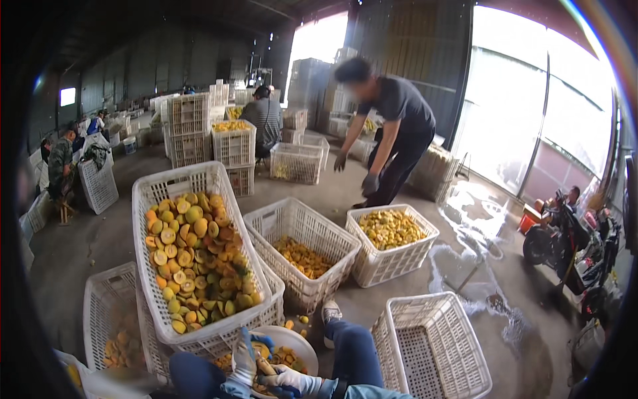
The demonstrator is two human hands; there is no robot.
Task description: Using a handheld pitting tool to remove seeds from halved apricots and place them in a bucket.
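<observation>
- Right hand (292, 380), gloved, was closed around a slim tan tool (266, 366) in the head view, over the near part of the white basin (310, 354); its working end could not be made out.
- Left hand (244, 359), also gloved, appeared curled narrowly around an orange fruit piece (261, 348) above the basin's left half, partly hidden by its fingers.
- That piece lay just beyond and left of the right fist, with the tool's long axis slanting toward it across the basin; whether the two touched could not be told.
- Halved citrus fruits (193, 259) filled a tilted crate (141, 229) left of and beyond the basin. Its long axis sloped down toward the basin, and the left hand was nearer.
- Sideways room was tight: the left knee (196, 376) and right knee (359, 352) flanked the basin, and the tilted crate's lower edge stood close on its left.
- Beyond the basin, a floor strip led to a peel-filled crate (332, 279).
- Right of the basin, past the right knee, an open-topped crate (419, 352) showed its perforated bottom.
- Farther beyond the basin, rightward, a co-worker (399, 110) bent near a crate of yellow pieces (395, 258).
</observation>
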